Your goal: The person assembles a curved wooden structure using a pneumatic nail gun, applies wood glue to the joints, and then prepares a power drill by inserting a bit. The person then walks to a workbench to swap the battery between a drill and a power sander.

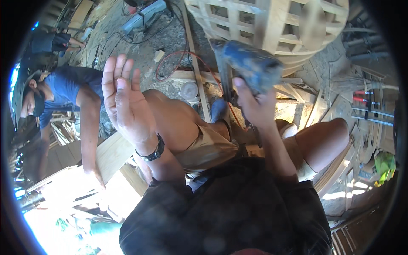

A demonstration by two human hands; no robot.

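Largest in view is the round, pale-wood slatted lattice frame point(272, 25), a drum of thin crossed battens lying on the littered ground at the top of the picture. By its build it is judged light for its bulk yet springy and easily cracked at the joints; the thicker rim hoops would be the safer place to grip, not the single slats.

Just below the frame, nearly touching its lower edge, is the blue, blocky, pistol-shaped power nailer point(248, 63), blurred in this view, with a red hose point(180, 57) looping away over the ground to the frame's lower left. The tool is judged dense, rigid and nose-heavy, with a hard casing that should not slip; its handle is the natural hold.

The right hand point(254, 104) is below the frame, fingers wrapped closed around the nailer's handle, muzzle toward the frame.

The left hand point(125, 100), far to the frame's lower left, is raised palm-open, fingers straight and slightly spread, holding and touching nothing; a black wristwatch point(152, 152) sits at the wrist.

Farther left of the frame, another person in a blue shirt point(70, 80) leans over a pale wooden plank point(111, 155).
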